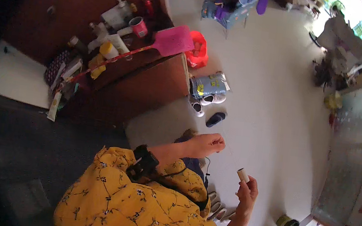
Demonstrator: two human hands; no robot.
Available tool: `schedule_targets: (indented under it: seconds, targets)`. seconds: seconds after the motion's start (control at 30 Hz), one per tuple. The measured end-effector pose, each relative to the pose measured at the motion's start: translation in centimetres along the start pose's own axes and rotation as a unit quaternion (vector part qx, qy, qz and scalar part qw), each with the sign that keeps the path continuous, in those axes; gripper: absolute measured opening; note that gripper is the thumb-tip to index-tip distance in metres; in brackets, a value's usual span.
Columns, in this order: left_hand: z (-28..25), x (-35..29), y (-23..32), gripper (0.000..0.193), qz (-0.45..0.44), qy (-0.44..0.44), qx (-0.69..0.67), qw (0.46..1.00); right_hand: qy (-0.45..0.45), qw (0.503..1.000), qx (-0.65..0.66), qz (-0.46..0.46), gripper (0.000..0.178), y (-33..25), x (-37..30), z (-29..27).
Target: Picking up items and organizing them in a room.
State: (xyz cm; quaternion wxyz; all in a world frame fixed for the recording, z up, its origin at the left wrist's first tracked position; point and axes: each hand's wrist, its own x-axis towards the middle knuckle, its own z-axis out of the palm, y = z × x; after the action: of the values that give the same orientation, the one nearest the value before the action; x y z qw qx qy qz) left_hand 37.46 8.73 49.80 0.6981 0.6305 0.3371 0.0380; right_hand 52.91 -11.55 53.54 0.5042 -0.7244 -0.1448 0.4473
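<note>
My right hand (248, 191) grips a small cream cylinder with a dark end, which looks like a thread spool (242, 174). It is held upright at a slight tilt, between thumb and fingers. To the left of it and a little farther out, my left hand (207, 145) is closed in a pinch. Whatever its fingertips hold is too fine to make out. The two hands are apart, both raised in front of my yellow flowered top (135, 201).
At left, a brown cabinet (157, 83) bears bottles, a red cup (138, 27) and a pink fly swatter (173, 40). Beside it are a red bag (198, 50), shoes and a dark slipper (215, 119). A glass-topped table (346, 149) stands right, a dark bin (287, 225) lower right.
</note>
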Motion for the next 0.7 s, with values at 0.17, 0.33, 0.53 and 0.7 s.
schedule_targets:
  seconds: [0.17, 0.33, 0.53, 0.7]
  targets:
    - [-0.9, -1.3, -0.1, 0.027, 0.025, -0.014, 0.051, 0.998, -0.017, 0.994, -0.091, -0.057, 0.024, -1.9, -0.1, 3.8]
    - [-3.0, -2.1, 2.2, 0.028, 0.082, -0.021, 0.074, 0.994, -0.036, 0.991, -0.113, -0.066, 0.024, -3.8, 0.2, 8.3]
    - [-8.9, -4.0, 3.4, 0.026, 0.091, -0.036, 0.139, 0.986, -0.06, 0.985, -0.129, -0.1, 0.026, -5.2, 2.1, 13.6]
    - [-12.7, -4.8, 2.1, 0.028, 0.147, 0.029, 0.127, 0.98, -0.103, 0.98, -0.124, -0.118, 0.027, -6.5, 3.4, 18.0]
